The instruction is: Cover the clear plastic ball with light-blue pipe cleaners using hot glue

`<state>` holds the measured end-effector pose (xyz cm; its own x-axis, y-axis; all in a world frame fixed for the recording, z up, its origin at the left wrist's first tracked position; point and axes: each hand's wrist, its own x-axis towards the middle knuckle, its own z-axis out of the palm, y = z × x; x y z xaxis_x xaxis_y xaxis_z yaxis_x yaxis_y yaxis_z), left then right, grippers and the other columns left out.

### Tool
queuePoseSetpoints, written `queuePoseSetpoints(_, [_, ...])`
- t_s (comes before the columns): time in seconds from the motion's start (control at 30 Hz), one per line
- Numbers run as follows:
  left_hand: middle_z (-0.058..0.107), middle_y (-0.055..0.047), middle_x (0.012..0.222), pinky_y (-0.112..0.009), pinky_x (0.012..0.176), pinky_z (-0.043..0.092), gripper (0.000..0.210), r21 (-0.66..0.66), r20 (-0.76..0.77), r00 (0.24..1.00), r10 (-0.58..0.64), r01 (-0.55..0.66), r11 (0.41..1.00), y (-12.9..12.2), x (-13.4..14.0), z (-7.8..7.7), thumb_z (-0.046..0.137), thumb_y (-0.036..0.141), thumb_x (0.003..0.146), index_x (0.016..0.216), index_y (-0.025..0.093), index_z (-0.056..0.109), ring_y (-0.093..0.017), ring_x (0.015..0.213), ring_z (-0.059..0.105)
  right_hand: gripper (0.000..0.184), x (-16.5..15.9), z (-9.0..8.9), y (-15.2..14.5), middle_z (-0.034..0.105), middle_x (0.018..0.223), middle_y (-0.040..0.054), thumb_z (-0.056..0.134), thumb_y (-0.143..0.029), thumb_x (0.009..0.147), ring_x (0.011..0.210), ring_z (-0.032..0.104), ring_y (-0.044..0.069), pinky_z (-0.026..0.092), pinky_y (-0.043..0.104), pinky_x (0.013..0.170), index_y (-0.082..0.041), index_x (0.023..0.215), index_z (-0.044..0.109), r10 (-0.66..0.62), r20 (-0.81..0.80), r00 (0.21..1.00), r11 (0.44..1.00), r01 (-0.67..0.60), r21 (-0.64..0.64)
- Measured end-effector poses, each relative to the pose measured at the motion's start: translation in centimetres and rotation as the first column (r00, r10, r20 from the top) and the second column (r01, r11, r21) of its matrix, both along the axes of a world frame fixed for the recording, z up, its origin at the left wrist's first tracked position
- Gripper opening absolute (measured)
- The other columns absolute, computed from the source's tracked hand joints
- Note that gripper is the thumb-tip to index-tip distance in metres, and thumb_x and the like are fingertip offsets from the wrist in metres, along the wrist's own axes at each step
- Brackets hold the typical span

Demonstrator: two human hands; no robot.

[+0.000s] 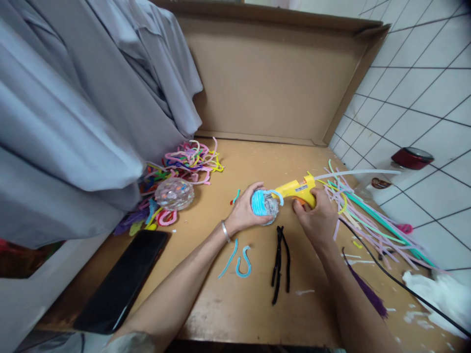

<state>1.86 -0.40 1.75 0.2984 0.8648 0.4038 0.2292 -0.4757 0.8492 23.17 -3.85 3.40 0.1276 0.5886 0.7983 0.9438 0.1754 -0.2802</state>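
Two hands (245,212), two clear rounded pieces (174,194), one glue gun (300,190), one phone (123,279), one tassel (368,291); two blue strips (230,260) beside seemingly three black strips (278,267).

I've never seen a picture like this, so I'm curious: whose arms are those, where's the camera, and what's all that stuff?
These are one person's two bare hands; there is no robot. The camera is worn on that person's head and looks forward and down. The left hand holds a round, clear thing partly covered in blue strands. The right hand holds a yellow glue gun, its tip pointing at the round thing. On the table between the arms lie blue pieces and black strips. To the left are a black phone, another clear, round thing and a colourful heap; to the right, long thin strips.
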Motion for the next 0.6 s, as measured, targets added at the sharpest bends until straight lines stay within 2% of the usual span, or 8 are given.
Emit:
queuePoseSetpoints(0.2, [0.064,-0.012,0.129,-0.046,0.111,0.046,0.093,0.001,-0.001,1.0,0.0,0.0,1.0,-0.03,-0.06,-0.04,0.09,0.028,0.054,0.135,0.02,0.045,-0.03,0.124,0.06,0.027,-0.24,-0.05,-0.11,0.071,0.089,0.0085,0.058,-0.04,0.081,0.078,0.065,0.025,0.047,0.034,0.066,-0.02,0.099,0.06,-0.031,-0.015,0.999,0.999,0.03,-0.023])
queuePoseSetpoints(0.6, [0.064,-0.012,0.129,-0.047,0.11,0.046,0.093,0.0,-0.004,1.0,0.004,-0.004,1.0,0.05,-0.05,-0.15,0.09,0.029,0.054,0.135,0.02,0.046,-0.03,0.123,0.061,0.024,-0.11,0.28,-0.28,0.068,0.086,0.0062,0.06,-0.037,0.079,0.077,0.063,0.023,0.047,0.033,0.066,-0.022,0.097,0.058,0.002,-0.012,1.0,1.0,-0.002,-0.022])
